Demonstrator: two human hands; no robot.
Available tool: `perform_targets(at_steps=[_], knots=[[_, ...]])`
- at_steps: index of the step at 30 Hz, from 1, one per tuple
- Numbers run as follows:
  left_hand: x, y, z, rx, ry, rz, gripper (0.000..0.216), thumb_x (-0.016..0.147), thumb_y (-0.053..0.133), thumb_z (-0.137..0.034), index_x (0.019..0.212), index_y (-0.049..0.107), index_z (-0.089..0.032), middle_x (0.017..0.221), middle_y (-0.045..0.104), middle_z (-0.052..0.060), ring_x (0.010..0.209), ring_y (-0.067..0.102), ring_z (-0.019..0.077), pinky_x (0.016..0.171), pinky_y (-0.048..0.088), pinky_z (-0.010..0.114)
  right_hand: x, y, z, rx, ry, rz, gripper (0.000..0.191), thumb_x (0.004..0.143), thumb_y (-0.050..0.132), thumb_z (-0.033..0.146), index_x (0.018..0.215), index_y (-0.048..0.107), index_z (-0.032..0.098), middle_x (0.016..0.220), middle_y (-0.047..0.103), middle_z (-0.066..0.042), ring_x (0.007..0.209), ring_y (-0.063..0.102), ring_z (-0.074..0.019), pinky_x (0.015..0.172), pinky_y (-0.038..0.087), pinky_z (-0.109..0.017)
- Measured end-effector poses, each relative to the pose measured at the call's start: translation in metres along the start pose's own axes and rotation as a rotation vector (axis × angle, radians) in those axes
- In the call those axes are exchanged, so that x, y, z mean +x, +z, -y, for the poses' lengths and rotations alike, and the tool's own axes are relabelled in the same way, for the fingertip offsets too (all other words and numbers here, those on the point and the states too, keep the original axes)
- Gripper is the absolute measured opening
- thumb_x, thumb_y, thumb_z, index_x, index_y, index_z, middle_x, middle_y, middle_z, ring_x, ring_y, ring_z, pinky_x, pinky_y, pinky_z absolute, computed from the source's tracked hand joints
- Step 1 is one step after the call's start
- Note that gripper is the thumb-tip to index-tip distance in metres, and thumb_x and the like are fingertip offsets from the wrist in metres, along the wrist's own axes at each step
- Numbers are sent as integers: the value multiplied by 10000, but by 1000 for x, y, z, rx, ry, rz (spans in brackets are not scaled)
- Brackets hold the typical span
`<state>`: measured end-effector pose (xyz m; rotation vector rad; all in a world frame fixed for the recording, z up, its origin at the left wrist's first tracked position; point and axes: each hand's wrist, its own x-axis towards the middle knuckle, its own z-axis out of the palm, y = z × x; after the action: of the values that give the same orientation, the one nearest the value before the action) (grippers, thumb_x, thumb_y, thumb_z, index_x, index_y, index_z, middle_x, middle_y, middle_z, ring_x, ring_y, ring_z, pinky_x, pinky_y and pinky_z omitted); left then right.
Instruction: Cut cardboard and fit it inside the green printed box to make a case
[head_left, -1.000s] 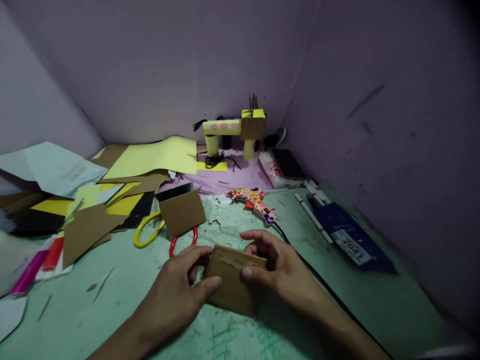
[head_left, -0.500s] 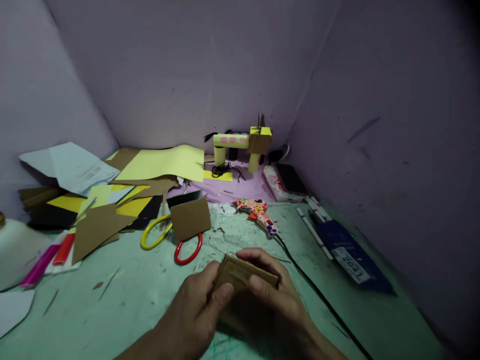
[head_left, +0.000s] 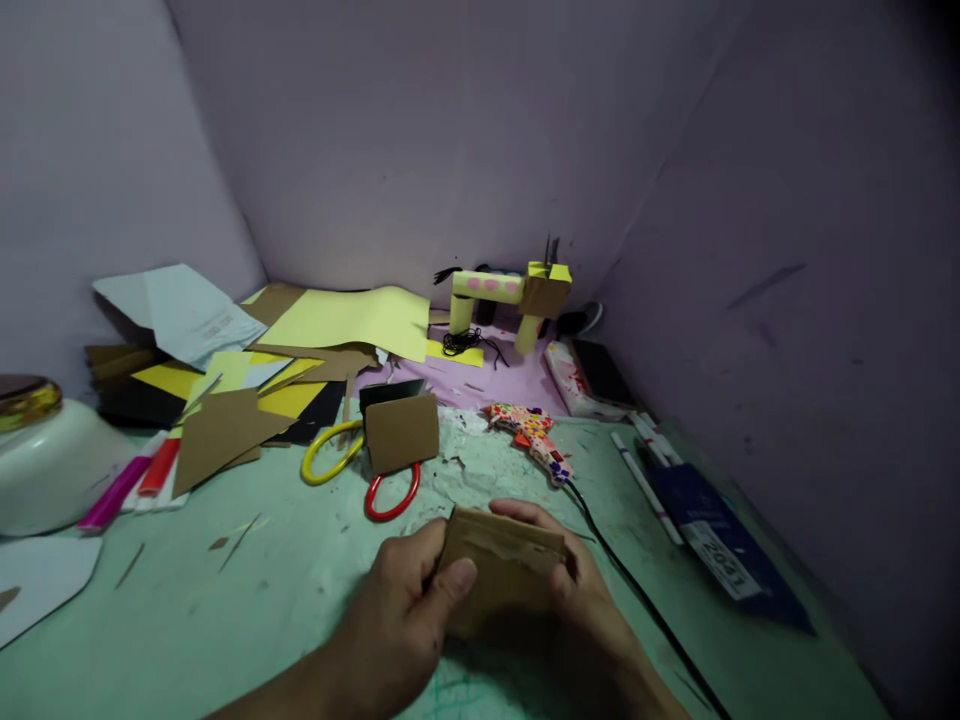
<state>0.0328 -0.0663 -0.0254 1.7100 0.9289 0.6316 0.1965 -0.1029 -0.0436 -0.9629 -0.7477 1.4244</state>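
Both my hands hold a small brown cardboard piece (head_left: 504,560) with a strip of tape along its top, just above the green mat (head_left: 285,590). My left hand (head_left: 409,620) grips its left edge, thumb on the front face. My right hand (head_left: 585,600) wraps round its right side, fingers curled over the top edge. Behind it on the mat lie a patterned glue gun (head_left: 534,432) with a black cord (head_left: 637,600), and another cardboard piece (head_left: 403,432) resting on a red ring (head_left: 391,497) and a yellow ring (head_left: 328,458).
Yellow, black and brown paper sheets (head_left: 247,390) pile up at the back left. A yellow paper-roll animal (head_left: 510,295) stands by the wall. A white bowl (head_left: 52,460) and markers (head_left: 131,480) sit far left. White pens (head_left: 645,470) and a blue booklet (head_left: 720,545) lie right.
The view has shifted, so everything sits further right and the white bowl has come into sight. My hands have lifted and tilted the cardboard piece more upright, closing tighter around it.
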Motion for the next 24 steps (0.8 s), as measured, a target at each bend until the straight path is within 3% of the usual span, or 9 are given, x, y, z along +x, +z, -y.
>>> perform_targets(at_steps=[5, 9, 13, 16, 20, 24], knots=[[1, -2, -9, -118, 34, 72, 278, 897, 405, -390, 945, 557, -162, 840, 623, 49, 756, 557, 174, 683, 455, 298, -6, 5, 5, 15, 31, 49, 490, 581, 781, 456, 962, 662, 172, 809, 705, -77, 758, 656, -238, 690, 488, -331], [-4, -4, -11, -54, 74, 160, 297, 836, 490, -427, 945, 564, -161, 803, 624, 45, 711, 546, 172, 624, 449, 273, -6, 1, 5, 53, 163, -20, 348, 669, 723, 433, 877, 671, 160, 700, 697, -73, 638, 661, -237, 649, 515, -370], [-6, -8, -13, -129, 113, 222, 441, 744, 582, -464, 1068, 530, -170, 816, 618, 33, 677, 528, 161, 561, 423, 240, 0, -7, 7, 118, 154, 19, 311, 690, 693, 442, 860, 683, 182, 705, 713, -83, 654, 674, -263, 632, 531, -385], [-5, -8, -13, -116, 133, 178, 377, 749, 573, -432, 1016, 534, -168, 791, 603, 26, 640, 511, 146, 537, 400, 233, 2, -5, 8, 138, 120, 36, 285, 695, 691, 442, 848, 697, 202, 736, 722, -72, 679, 674, -262, 650, 532, -383], [-4, -5, -11, 62, 130, 51, 154, 777, 546, -338, 746, 527, -188, 604, 478, -34, 545, 429, 116, 483, 323, 225, 0, 3, 8, 141, 118, 5, 262, 696, 695, 427, 827, 699, 201, 713, 710, -66, 725, 667, -272, 690, 519, -394], [-4, 0, -4, 196, 242, -110, 272, 766, 487, -237, 546, 330, -210, 509, 363, -47, 483, 380, 108, 469, 264, 253, -1, -2, 3, 105, 119, 17, 257, 704, 669, 462, 781, 685, 217, 702, 690, -57, 727, 652, -272, 695, 515, -407]])
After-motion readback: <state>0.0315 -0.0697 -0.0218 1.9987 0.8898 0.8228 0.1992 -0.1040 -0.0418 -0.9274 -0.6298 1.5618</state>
